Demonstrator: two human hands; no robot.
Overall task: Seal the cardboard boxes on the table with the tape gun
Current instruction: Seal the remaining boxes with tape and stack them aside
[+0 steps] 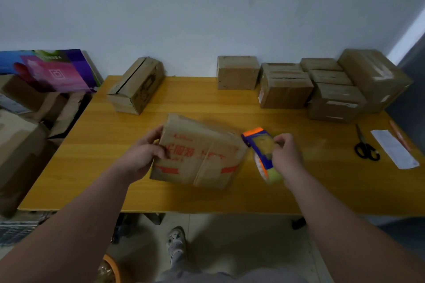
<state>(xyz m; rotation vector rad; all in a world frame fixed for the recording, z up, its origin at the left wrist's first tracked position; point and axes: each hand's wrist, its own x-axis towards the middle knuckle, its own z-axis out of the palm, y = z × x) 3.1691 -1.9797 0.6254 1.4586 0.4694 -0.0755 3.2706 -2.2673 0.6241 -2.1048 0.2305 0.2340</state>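
A brown cardboard box with red print [200, 156] lies tilted on the yellow wooden table [207, 197], near its front edge. My left hand [143, 151] grips the box's left end. My right hand [287, 156] holds a blue and orange tape gun [262, 151] with a roll of clear tape, its head touching the box's right end. A box with an unsealed top seam [136, 85] stands at the back left. Several more boxes [285, 86] are grouped at the back right.
Black scissors [365, 147], a white paper strip [394, 148] and an orange pen [400, 135] lie at the table's right. Cardboard boxes [18, 145] and a colourful carton [50, 71] are piled left of the table. My shoe [176, 242] is on the floor below.
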